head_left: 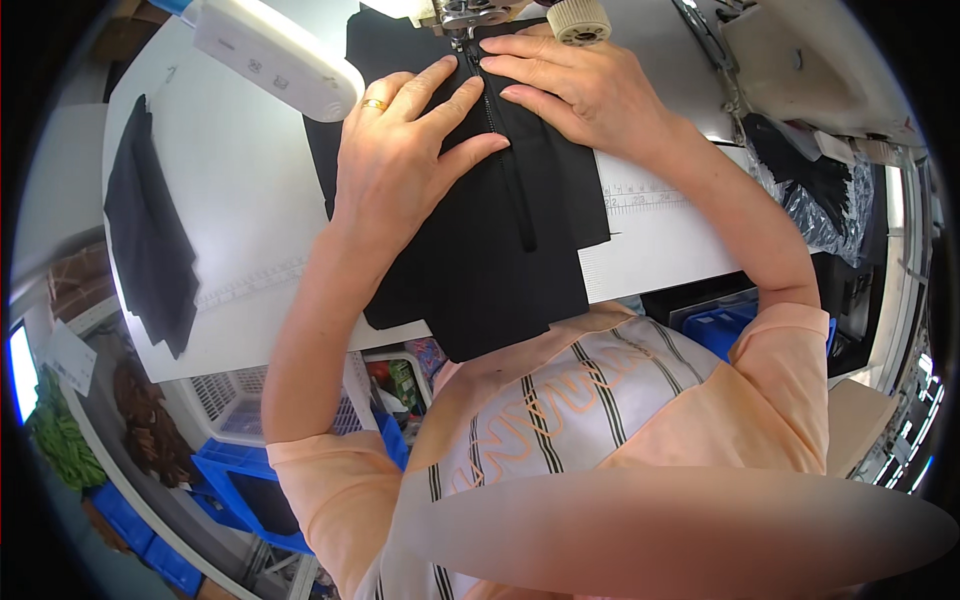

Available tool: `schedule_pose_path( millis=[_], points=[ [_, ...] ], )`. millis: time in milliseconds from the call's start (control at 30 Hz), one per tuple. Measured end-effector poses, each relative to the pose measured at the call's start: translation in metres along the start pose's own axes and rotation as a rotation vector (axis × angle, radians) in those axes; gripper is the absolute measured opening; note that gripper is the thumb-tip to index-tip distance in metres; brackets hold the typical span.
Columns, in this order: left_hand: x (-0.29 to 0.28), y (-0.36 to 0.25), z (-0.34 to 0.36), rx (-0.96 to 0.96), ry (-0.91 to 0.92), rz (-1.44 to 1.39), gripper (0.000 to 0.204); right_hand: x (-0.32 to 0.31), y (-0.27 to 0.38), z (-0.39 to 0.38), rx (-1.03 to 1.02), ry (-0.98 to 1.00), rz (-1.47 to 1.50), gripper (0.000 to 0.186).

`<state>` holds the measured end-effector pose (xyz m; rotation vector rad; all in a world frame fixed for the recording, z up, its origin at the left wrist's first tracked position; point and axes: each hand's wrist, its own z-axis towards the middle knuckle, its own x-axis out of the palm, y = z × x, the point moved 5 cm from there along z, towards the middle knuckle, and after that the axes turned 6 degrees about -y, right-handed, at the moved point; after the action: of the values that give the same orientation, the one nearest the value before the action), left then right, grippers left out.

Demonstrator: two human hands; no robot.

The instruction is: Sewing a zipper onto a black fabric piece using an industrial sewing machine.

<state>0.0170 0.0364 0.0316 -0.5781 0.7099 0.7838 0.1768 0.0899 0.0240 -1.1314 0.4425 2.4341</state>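
Observation:
A black fabric panel (470,290) lies flat under the sewing machine's presser foot (459,42), its near end hanging over the table edge. A dark zipper (489,112) runs lengthwise on the panel, toward the foot. Left of the zipper, my left hand (400,150) rests on the cloth, fingers stretched forward and thumb reaching across the zipper. From the right, my right hand (585,90) lies on the panel with fingers spread, its tips close to the zipper and the foot. Neither hand grips anything.
Another black cloth piece (150,240) lies on the white table (240,220) at left. A white rounded device (280,60) juts in above my left hand. Beside the machine's cream knob (580,22) is its metal head. Below the table are a white basket (235,395) and blue crate (235,470).

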Motion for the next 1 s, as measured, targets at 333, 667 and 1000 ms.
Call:
schedule_pose_path(
  millis=[333, 667, 1000],
  points=[
    [-0.0017, -0.0001, 0.0038, -0.003, 0.016, -0.004, 0.043, -0.0015, -0.0001, 0.0005, 0.014, 0.01, -0.004, 0.022],
    [0.001, 0.0023, 0.0051, -0.03, 0.026, -0.004, 0.044, -0.0004, -0.0026, 0.002, 0.023, 0.014, 0.013, 0.023],
    [0.0026, 0.0096, 0.0085, -0.053, 0.026, -0.006, 0.043, 0.0003, -0.0049, 0.0042, -0.003, -0.042, 0.034, 0.026]
  ],
)
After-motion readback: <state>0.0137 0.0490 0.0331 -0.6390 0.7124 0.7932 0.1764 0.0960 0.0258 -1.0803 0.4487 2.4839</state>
